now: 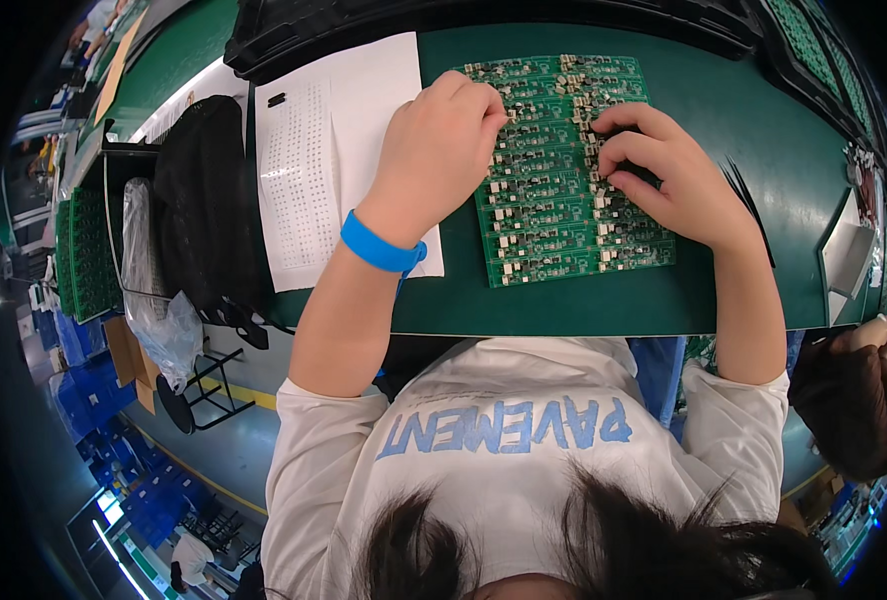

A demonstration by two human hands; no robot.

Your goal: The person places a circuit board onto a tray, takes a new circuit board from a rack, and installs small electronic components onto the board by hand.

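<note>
Hands work over a green circuit board panel [564, 170] that lies flat on the green bench [754, 150], near its middle and just right of a white sheet of paper [349, 150]. The left hand [439, 140], with a blue wristband [382, 247] on its wrist, rests curled on the panel's upper left part, fingertips bent down onto the components, though whether its grip holds anything small I cannot tell. The right hand [664, 175] lies on the panel's right side with fingers pinched together over a row of parts, what they pinch being too small to tell, while a black mesh bag [204, 190] sits well to the left.
</note>
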